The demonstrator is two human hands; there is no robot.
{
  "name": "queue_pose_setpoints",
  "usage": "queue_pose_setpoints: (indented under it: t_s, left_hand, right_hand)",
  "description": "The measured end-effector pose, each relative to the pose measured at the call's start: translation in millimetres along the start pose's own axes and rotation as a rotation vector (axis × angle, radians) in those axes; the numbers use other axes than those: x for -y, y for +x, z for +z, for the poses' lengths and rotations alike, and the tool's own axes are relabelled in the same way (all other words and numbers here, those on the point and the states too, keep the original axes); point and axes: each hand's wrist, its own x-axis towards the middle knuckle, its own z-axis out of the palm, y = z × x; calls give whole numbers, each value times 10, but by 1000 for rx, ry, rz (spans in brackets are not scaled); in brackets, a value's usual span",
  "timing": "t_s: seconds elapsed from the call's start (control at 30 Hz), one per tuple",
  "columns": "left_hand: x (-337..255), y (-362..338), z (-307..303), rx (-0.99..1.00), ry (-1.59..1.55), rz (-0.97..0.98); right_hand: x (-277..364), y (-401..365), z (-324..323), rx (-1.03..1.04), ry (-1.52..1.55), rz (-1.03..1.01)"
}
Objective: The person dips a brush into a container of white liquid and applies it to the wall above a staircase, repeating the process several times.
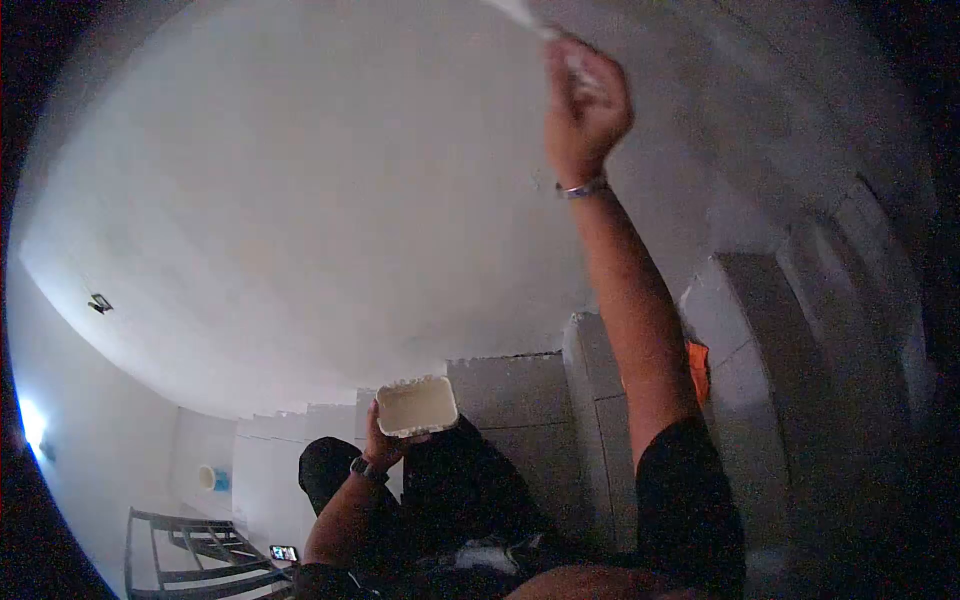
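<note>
My left hand (378, 442), with a watch at its wrist, is closed around the side of a small rectangular plastic tub (418, 408). The tub is held open side up above my leg, and its inside and contents look cream-coloured. My right hand (588, 100) is raised high in front of the wall (380, 190), its fingers closed on a slim whitish tool (522, 14). Motion blurs that tool, and its far end runs out of the top of the view, so its exact kind cannot be made out.
Tiled stairs (505, 395) run along the wall, rising to the right. Something orange (698, 370) lies behind my right forearm. Down at the lower left are a dark metal railing (190, 575), a lit phone (284, 553) and a blue-and-white bucket (213, 479).
</note>
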Motion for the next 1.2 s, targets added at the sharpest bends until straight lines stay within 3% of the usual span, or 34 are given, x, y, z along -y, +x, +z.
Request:
queue_pose_setpoints:
  t_s: [0.1, 0.2, 0.3, 0.4, 0.47, 0.5, 0.57, 0.7, 0.77, 0.8, 0.87, 0.9, 0.97, 1.0, 1.07, 1.2]
  left_hand:
    - [-65, -76, 174, -21, 63, 62]
    - [-141, -106, 326, 135, 516, 314]
    - [-180, -125, 300, 149, 418, 255]
    - [-133, -119, 247, 124, 319, 222]
    - [-161, -97, 278, -20, -79, -21]
    - [-161, -81, 257, -14, -82, -20]
    - [-119, -57, 156, 18, -106, -48]
    - [-96, -42, 105, 59, -24, -33]
    - [-119, -63, 161, 85, -199, -40]
    - [-125, -61, 189, 84, -198, -37]
    - [-123, -45, 226, 25, -76, 27]
    - [-109, -35, 193, 27, -76, 27]
    - [-78, -16, 151, 80, 230, 158]
    - [-96, -25, 173, 83, 228, 159]
    - [-160, -70, 246, 81, -162, -48]
    - [-132, -68, 208, 70, -207, -67]
  right_hand:
    - [75, -18, 107, 153, 126, -135]
    - [-114, 108, -199, 43, 11, -154]
    - [-115, 409, -742, -85, -218, -53]
    - [-173, 669, -1256, -122, -327, -96]
    - [22, 771, -1411, -47, -454, -61]
    - [47, 829, -1480, -46, -455, -67]
    - [85, 898, -1583, 349, -628, -412]
    - [143, 1094, -1611, 539, -734, -494]
    - [86, 1249, -1631, 571, -758, -538]
    - [81, 1272, -1664, 569, -755, -539]
    - [111, 1279, -1737, 723, -748, -282]
    - [174, 1277, -1760, 722, -749, -283]
    - [306, 1279, -1798, 858, -643, -164]
    - [292, 1320, -1832, 859, -645, -167]
    - [228, 1438, -1919, 715, -787, -226]
    - [348, 1545, -1656, 731, -779, -194]
